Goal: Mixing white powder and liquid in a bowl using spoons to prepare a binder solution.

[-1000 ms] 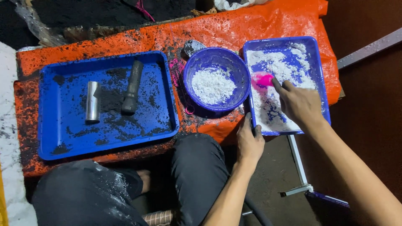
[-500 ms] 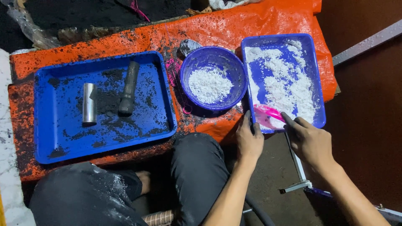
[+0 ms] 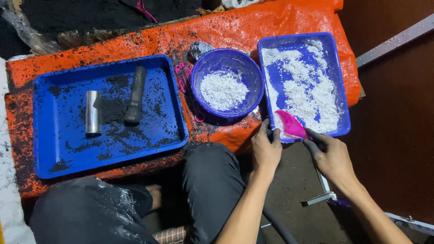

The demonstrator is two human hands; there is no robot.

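Observation:
My right hand point(image 3: 333, 156) grips a pink plastic scraper point(image 3: 291, 124) at the near edge of a blue tray point(image 3: 342, 92) spread with white powder point(image 3: 307, 86). The near left corner of that tray is held by my left hand point(image 3: 266, 147). A round purple bowl point(image 3: 227, 63) with a heap of white powder stands just left of the tray.
A larger blue tray point(image 3: 58, 149) dusted with black powder lies at the left, holding a metal tube point(image 3: 93, 113) and a dark cylinder point(image 3: 135, 95). All rest on an orange sheet point(image 3: 253, 27). My knees are below. A metal frame point(image 3: 323, 192) stands on the floor at right.
My right hand has pulled the pink scraper from the middle of the white-powder tray toward its near edge. The left hand stays on the tray corner.

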